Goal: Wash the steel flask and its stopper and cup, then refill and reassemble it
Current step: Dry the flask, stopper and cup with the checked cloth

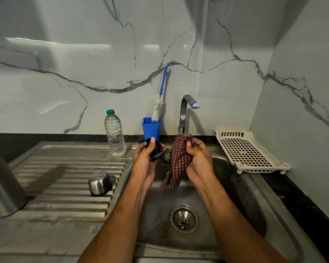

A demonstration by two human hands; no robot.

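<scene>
Head view, left hand: the left hand (pixel 144 158) holds the black stopper (pixel 156 151) over the far left edge of the sink (pixel 224 221), fingers curled under it and the thumb pressed on its top.
Head view, stopper and fingers: the stopper sits between thumb and fingers with its ribbed lower end poking out to the right, toward the cloth, probably so that end can be wiped.
Head view, right hand: the right hand (pixel 198 158) grips a bunched red checked cloth (pixel 179 160), fingers closed round its upper part; the loose end hangs down into the sink.
Head view, gap: cloth and stopper are near each other, but I cannot tell whether they touch.
Head view, tap: the tap (pixel 185 111) stands just behind the hands; no water stream shows.
Head view, cup: the steel cup (pixel 99 183) sits mouth down on the ribbed draining board (pixel 65 179) to the left, likely to drain.
Head view, flask: the steel flask (pixel 2 181) body stands at the near left edge, only partly in frame.
Head view, refill supply: a water bottle (pixel 114 132) with a green cap stands at the far side of the board.
Head view, brush: a bottle brush (pixel 160 97) leans on the wall from a blue holder (pixel 151 129).
Head view, rack: a white plastic tray (pixel 249 150) lies to the right of the sink.
Step, as a judgement: the stopper is being wiped; refilling and reassembly remain.
</scene>
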